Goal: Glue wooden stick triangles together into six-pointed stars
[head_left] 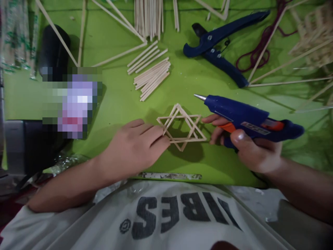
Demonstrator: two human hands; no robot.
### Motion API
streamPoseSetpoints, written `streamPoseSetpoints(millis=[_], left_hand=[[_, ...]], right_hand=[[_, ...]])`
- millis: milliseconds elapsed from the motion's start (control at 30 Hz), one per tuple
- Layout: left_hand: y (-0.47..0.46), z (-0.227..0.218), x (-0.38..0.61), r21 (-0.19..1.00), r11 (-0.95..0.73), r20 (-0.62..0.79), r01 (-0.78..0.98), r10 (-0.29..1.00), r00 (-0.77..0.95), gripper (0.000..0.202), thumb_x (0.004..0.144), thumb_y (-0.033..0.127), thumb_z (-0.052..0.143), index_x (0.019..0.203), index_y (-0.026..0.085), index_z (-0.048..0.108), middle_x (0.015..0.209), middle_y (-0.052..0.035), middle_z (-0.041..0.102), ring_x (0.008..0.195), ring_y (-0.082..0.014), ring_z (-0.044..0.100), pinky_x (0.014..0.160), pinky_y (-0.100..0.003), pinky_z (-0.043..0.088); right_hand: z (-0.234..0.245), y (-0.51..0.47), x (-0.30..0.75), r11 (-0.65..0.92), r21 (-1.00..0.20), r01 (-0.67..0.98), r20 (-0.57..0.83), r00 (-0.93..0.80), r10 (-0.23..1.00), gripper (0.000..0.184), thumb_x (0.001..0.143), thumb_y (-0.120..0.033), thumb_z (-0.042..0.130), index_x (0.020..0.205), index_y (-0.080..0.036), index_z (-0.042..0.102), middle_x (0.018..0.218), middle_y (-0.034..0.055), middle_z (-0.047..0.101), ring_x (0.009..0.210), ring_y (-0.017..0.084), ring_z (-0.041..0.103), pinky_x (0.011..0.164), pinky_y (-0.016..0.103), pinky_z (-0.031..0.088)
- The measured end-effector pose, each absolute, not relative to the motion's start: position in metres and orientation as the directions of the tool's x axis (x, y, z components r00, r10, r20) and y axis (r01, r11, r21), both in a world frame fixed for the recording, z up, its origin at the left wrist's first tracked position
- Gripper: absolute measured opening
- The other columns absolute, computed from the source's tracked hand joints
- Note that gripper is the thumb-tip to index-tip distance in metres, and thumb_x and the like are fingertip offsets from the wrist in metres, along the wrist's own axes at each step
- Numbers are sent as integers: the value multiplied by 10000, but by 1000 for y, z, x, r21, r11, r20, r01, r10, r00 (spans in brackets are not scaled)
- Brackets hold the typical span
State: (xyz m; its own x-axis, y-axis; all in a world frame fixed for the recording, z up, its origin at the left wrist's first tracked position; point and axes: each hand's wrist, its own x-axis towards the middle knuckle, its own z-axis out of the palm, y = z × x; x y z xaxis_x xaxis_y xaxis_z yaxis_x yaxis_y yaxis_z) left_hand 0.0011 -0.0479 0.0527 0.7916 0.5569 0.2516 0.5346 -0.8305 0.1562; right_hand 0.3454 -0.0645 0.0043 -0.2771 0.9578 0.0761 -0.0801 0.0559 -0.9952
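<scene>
My left hand (142,142) is closed on the left side of a star-shaped frame (188,140) made of thin wooden sticks. Its fingertips are hidden behind the hand's back. To the right, my right hand (249,149) grips a blue glue gun (236,113) with an orange trigger. The gun's metal nozzle (199,97) points left, above and to the right of the star, apart from it. Just beyond the star lies a small pile of short sticks (152,79) on the green table (117,97).
Blue cutters (218,52) lie open at the back right, near a dark red cord (256,57). Longer sticks (148,17) are bundled at the back. Stick frames (288,83) spread over the right side. A blurred-out device (78,104) and a black object (54,48) stand left.
</scene>
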Motion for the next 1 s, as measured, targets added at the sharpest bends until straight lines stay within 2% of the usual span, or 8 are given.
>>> streamPoseSetpoints(millis=[67,167,267,400,467,600,833,1000], left_hand=[[-51,55,0,223,-795,308,564,606,733,241,1195,115,771,979,220,794,867,-5,821,708,-188,714,656,-372,546],[-54,63,-1,408,-669,346,621,743,573,179,1208,179,799,1036,228,800,917,-7,863,779,-167,781,711,-319,590],[-53,70,1,564,-470,156,679,868,471,191,1209,194,760,1033,243,812,906,8,865,753,-150,767,694,-287,558],[-47,70,3,634,-261,-135,728,889,437,203,1184,277,747,1012,249,852,881,15,873,698,-156,751,649,-290,508],[-45,66,3,627,-238,-170,742,888,428,215,1178,297,737,1010,244,860,860,12,863,689,-163,750,651,-296,500],[-46,59,1,514,-346,-116,785,878,464,256,1198,279,677,1018,225,850,872,-22,827,735,-185,737,697,-325,484],[-48,54,-2,393,-435,-124,810,848,515,243,1199,272,662,1012,231,810,903,-40,821,777,-222,726,728,-364,459],[-51,53,0,333,-466,-105,820,846,523,273,1175,276,651,917,248,733,865,-34,809,749,-218,690,720,-379,446]], right_hand=[[6,-63,342,62,-993,-103,79,-168,983,194,1167,-363,932,1332,-314,1022,1330,127,975,801,203,860,692,348,794],[10,-62,337,44,-993,-110,43,6,999,197,1132,-467,985,1185,-281,1026,1248,125,968,727,200,838,631,354,759],[15,-61,335,11,-995,-95,4,68,998,245,1108,-510,1013,1121,-265,1016,1222,133,962,702,203,815,626,376,734],[15,-63,336,-29,-996,-85,-21,-93,995,217,1128,-480,996,1179,-270,1012,1283,147,977,694,196,822,606,361,700],[13,-66,338,-41,-997,-71,-26,-198,980,186,1138,-426,988,1255,-283,1012,1351,155,980,727,200,844,619,347,707],[9,-71,340,-71,-997,-39,-57,-287,956,207,1134,-350,994,1337,-317,1012,1413,137,979,787,191,861,701,327,756],[11,-70,341,-65,-998,-22,-55,-302,952,193,1150,-326,969,1338,-311,1006,1383,119,986,793,179,865,680,291,739],[10,-71,345,-70,-998,-10,-62,-357,932,248,1178,-405,939,1420,-376,987,1478,91,968,811,186,874,761,349,782]])
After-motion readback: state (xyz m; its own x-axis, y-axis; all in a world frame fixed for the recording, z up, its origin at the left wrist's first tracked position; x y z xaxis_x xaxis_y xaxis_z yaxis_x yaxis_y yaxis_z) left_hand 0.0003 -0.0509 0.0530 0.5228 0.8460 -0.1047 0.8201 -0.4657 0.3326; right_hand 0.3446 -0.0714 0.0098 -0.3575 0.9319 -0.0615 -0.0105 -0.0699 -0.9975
